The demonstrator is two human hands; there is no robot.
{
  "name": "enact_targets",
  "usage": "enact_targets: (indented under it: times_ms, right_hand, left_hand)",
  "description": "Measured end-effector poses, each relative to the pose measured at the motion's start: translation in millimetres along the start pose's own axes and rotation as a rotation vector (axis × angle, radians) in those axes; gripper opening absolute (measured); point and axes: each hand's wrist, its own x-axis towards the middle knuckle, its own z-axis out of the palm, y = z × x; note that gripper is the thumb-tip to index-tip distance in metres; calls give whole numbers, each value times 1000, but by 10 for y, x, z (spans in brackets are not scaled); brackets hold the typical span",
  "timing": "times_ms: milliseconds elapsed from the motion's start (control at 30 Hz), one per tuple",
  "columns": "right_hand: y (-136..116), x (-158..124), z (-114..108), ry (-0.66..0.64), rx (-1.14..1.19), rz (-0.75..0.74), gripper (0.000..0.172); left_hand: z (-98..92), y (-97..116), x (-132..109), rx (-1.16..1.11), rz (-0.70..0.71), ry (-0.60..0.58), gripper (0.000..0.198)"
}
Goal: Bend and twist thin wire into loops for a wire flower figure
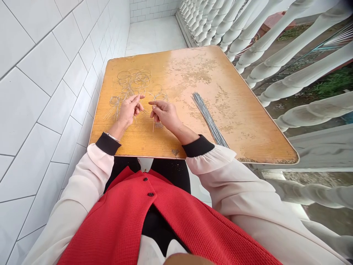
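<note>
My right hand (pixel 165 113) is closed, pinching a thin wire (pixel 153 125) between thumb and fingers. The wire's tail hangs below the fingertips, and thin bow-like loops (pixel 162 95) show just above them. My left hand (pixel 129 110) is closed a short way to the left, thumb against forefinger; whether a wire is in it I cannot make out. Behind and beside my left hand lies a tangle of bent wire loops (pixel 135 78). Some looped pieces with straight ends (pixel 115 102) are at its left. To the right rests a bundle of straight grey wires (pixel 208 118).
Everything lies on a worn wooden table (pixel 237 129) with peeling patches. A white tiled wall (pixel 49 81) runs close along the left. White balusters (pixel 264 55) line the right side, and a pale tiled floor (pixel 154 35) stretches beyond the table.
</note>
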Motion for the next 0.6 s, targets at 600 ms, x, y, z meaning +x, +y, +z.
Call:
enact_targets:
  times_ms: [600]
  right_hand:
    - [84,39,-31,-20,4,-39,29]
  left_hand:
    - [56,-109,-1,55,14,-91,25]
